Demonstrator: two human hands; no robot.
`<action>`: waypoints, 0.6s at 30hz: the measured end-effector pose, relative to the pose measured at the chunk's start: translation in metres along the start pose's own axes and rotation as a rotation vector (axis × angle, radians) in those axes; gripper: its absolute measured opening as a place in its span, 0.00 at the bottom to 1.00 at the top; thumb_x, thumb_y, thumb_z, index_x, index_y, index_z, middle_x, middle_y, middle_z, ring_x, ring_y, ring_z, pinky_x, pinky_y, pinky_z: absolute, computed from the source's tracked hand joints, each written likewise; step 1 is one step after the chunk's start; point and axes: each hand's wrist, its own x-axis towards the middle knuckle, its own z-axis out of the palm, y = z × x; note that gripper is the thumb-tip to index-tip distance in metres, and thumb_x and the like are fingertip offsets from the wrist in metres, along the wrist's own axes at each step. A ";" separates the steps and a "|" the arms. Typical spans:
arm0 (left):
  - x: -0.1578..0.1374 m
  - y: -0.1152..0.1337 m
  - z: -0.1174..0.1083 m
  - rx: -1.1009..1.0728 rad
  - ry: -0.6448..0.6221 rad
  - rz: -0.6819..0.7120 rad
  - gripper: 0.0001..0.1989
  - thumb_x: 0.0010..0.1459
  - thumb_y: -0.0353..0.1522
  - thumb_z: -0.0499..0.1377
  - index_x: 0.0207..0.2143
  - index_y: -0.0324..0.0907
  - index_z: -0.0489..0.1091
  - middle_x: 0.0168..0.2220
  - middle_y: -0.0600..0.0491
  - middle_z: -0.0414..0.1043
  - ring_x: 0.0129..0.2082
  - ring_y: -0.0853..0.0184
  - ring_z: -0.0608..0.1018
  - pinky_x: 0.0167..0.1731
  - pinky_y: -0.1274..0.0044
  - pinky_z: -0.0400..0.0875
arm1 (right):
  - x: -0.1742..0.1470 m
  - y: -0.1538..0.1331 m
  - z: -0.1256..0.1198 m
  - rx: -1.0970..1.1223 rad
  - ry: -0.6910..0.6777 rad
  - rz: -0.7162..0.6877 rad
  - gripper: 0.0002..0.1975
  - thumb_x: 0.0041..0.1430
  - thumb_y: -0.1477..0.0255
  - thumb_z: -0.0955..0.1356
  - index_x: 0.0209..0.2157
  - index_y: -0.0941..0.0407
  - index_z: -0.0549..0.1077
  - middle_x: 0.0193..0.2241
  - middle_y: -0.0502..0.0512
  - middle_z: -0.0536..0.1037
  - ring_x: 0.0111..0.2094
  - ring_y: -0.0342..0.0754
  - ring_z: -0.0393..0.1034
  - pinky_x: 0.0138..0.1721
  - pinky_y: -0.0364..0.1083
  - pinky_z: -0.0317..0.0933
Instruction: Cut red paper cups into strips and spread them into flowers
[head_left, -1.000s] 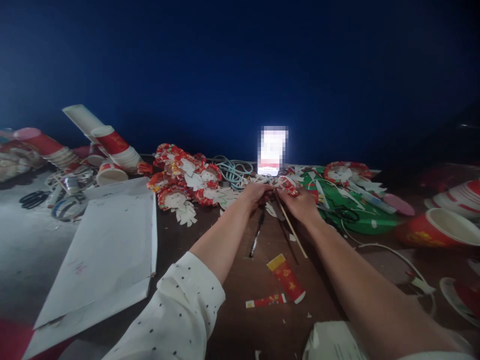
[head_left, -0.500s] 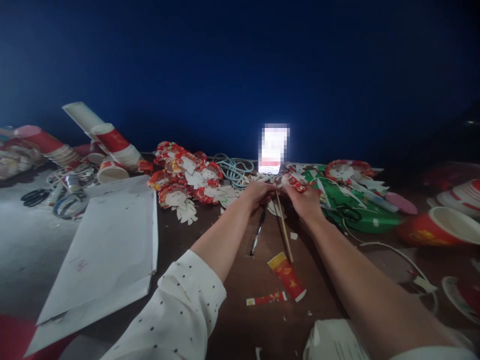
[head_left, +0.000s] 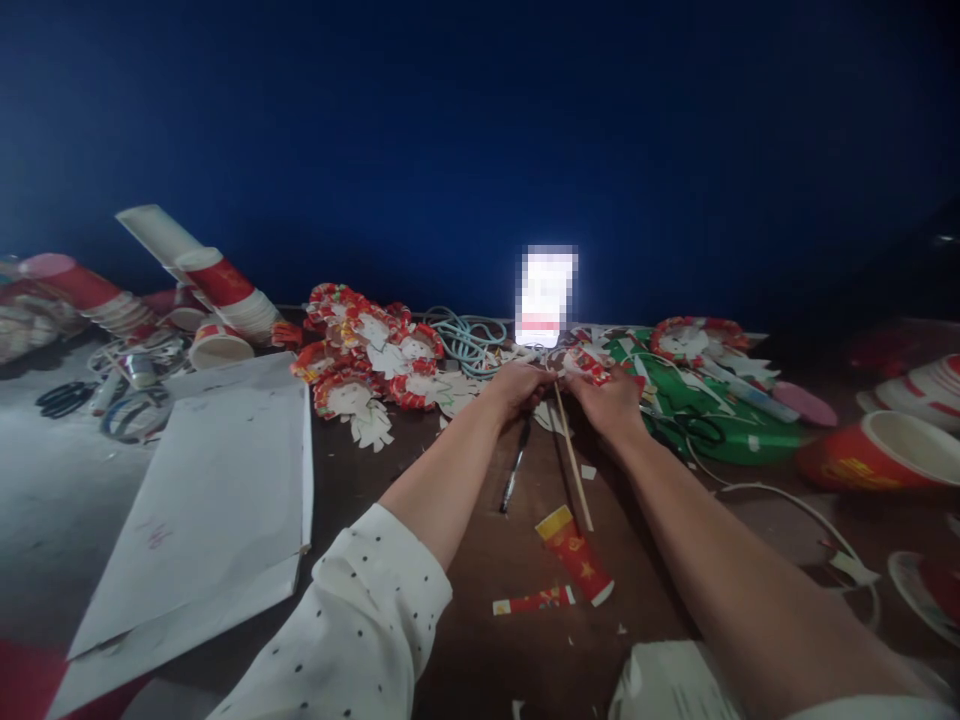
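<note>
My left hand (head_left: 523, 386) is closed, its fingertips pinching at the upper end of a thin wooden stick (head_left: 571, 460). Close beside it, my right hand (head_left: 611, 402) is closed on a red-and-white paper craft (head_left: 589, 362) with a ruffled edge. The two hands nearly meet where the stick's top is hidden by fingers. Below the left hand lies a pen (head_left: 514, 478). Nearer me are a cut piece of red paper cup (head_left: 576, 556) and a narrow red strip (head_left: 533, 600).
A lit phone (head_left: 546, 295) stands behind the hands. Left are finished-looking paper crafts (head_left: 367, 350), white sheets (head_left: 217, 480), stacked paper cups (head_left: 232, 290) and scissors (head_left: 66, 399). At right lie a green sheet (head_left: 750, 440) and a red paper cup (head_left: 847, 455).
The stick's lower end has shifted slightly right and toward me. The paper craft in my right hand has tilted a little; both hands stay nearly in place.
</note>
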 end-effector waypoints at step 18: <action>-0.004 0.014 -0.012 -0.165 -0.253 -0.219 0.11 0.60 0.24 0.52 0.24 0.35 0.63 0.15 0.61 0.55 0.11 0.84 0.55 0.11 0.93 0.46 | -0.002 0.007 0.007 0.424 -0.109 0.176 0.05 0.42 0.71 0.71 0.26 0.54 0.73 0.25 0.49 0.77 0.26 0.46 0.71 0.31 0.46 0.67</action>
